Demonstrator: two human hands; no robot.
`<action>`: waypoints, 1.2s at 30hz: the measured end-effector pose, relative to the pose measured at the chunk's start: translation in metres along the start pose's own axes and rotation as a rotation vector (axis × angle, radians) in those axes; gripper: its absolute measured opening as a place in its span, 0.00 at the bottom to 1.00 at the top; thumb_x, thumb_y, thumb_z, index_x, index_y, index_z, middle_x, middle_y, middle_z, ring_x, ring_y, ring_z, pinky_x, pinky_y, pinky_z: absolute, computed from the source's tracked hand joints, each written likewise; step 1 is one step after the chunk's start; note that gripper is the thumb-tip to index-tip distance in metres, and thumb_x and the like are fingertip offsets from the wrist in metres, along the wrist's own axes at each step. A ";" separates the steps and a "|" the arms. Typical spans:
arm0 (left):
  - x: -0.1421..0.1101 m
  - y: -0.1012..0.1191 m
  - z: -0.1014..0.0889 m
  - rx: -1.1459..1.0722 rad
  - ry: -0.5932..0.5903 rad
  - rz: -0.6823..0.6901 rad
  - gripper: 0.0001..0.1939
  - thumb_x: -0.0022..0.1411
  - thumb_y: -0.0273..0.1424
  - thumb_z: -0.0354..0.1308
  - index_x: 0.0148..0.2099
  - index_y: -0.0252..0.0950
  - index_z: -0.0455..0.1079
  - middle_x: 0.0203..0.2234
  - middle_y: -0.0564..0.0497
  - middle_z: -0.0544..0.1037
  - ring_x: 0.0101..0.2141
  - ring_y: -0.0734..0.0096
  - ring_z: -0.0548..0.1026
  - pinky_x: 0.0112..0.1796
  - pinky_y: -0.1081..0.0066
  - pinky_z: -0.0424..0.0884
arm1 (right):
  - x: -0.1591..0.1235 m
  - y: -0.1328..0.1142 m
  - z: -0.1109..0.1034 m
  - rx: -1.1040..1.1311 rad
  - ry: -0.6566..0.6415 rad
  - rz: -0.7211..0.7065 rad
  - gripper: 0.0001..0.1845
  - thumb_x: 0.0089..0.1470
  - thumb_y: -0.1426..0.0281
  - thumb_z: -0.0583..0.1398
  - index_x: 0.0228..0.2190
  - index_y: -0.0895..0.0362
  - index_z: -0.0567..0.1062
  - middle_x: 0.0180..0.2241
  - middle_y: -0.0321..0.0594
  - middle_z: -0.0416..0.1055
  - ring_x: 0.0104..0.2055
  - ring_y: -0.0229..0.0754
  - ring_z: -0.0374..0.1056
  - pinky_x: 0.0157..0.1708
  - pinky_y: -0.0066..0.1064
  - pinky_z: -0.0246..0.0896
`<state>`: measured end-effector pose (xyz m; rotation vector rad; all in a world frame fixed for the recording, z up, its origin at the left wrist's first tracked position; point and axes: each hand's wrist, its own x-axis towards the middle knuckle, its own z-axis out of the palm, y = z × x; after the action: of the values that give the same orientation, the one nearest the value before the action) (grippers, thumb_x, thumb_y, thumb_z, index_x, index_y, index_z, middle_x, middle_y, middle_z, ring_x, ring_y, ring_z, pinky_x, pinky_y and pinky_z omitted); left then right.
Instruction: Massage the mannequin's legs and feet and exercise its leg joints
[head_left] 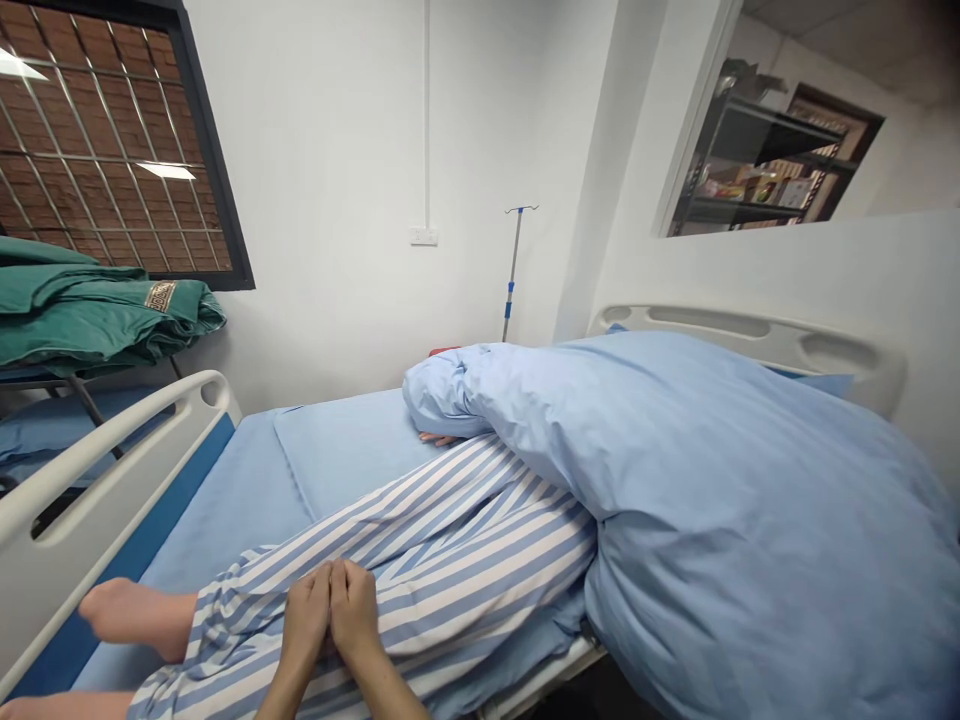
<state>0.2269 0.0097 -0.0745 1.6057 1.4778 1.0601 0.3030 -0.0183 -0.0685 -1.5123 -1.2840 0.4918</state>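
A person lies on a hospital bed (247, 490) in blue-and-white striped trousers (450, 540), the upper body hidden under a light blue quilt (712, 500). My left hand (306, 618) and my right hand (354, 610) rest side by side on the lower leg of the striped trousers, fingers curled and pressed into the cloth. The person's bare foot (127, 612) points toward the white footboard (90, 500). A few fingers of the person's hand (437, 438) peek out from under the quilt.
A white headboard (750, 335) stands at the right against the wall. An IV pole (512, 270) stands behind the bed. Folded green cloth (97, 310) lies on a rack at the left, below a barred window (112, 140). Shelves (765, 160) show through an opening.
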 end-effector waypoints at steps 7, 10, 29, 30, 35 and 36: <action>-0.012 0.001 0.016 -0.008 0.071 0.016 0.20 0.55 0.43 0.45 0.28 0.34 0.71 0.24 0.48 0.77 0.29 0.64 0.71 0.32 0.70 0.65 | 0.003 0.009 0.003 0.208 0.042 0.041 0.22 0.58 0.66 0.44 0.16 0.57 0.63 0.17 0.35 0.63 0.21 0.35 0.57 0.21 0.25 0.48; -0.014 0.002 0.014 0.036 0.072 0.022 0.20 0.56 0.43 0.44 0.26 0.35 0.70 0.23 0.49 0.76 0.28 0.65 0.71 0.32 0.71 0.64 | 0.009 0.007 0.000 0.165 0.009 0.062 0.21 0.56 0.67 0.45 0.15 0.57 0.62 0.16 0.35 0.63 0.21 0.34 0.56 0.21 0.25 0.46; -0.012 0.035 0.026 0.090 0.090 -0.074 0.20 0.55 0.40 0.43 0.19 0.36 0.65 0.18 0.48 0.74 0.24 0.67 0.69 0.27 0.72 0.61 | 0.010 0.020 -0.022 0.083 -0.007 -0.018 0.21 0.57 0.65 0.45 0.17 0.57 0.65 0.18 0.37 0.66 0.22 0.36 0.60 0.22 0.26 0.46; -0.011 0.040 0.029 0.058 0.103 -0.094 0.20 0.55 0.40 0.43 0.18 0.36 0.64 0.16 0.49 0.72 0.23 0.68 0.68 0.26 0.72 0.60 | 0.011 0.021 -0.023 0.123 0.001 -0.001 0.21 0.57 0.65 0.45 0.17 0.57 0.64 0.18 0.37 0.66 0.22 0.36 0.60 0.23 0.26 0.47; -0.013 0.042 0.044 -0.016 0.138 -0.054 0.19 0.55 0.40 0.44 0.19 0.35 0.64 0.16 0.51 0.72 0.22 0.70 0.67 0.25 0.73 0.59 | 0.011 0.025 -0.026 0.258 0.043 0.056 0.19 0.56 0.65 0.47 0.16 0.57 0.60 0.17 0.35 0.62 0.22 0.35 0.57 0.23 0.26 0.49; -0.014 0.039 0.045 0.008 0.129 -0.029 0.19 0.55 0.40 0.44 0.20 0.35 0.65 0.17 0.51 0.73 0.22 0.70 0.67 0.26 0.73 0.59 | 0.011 0.025 -0.026 0.270 0.042 0.052 0.18 0.55 0.65 0.47 0.16 0.57 0.60 0.17 0.34 0.61 0.22 0.35 0.57 0.23 0.25 0.49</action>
<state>0.2843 -0.0066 -0.0597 1.5419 1.5867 1.1606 0.3393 -0.0170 -0.0777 -1.3242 -1.0996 0.6368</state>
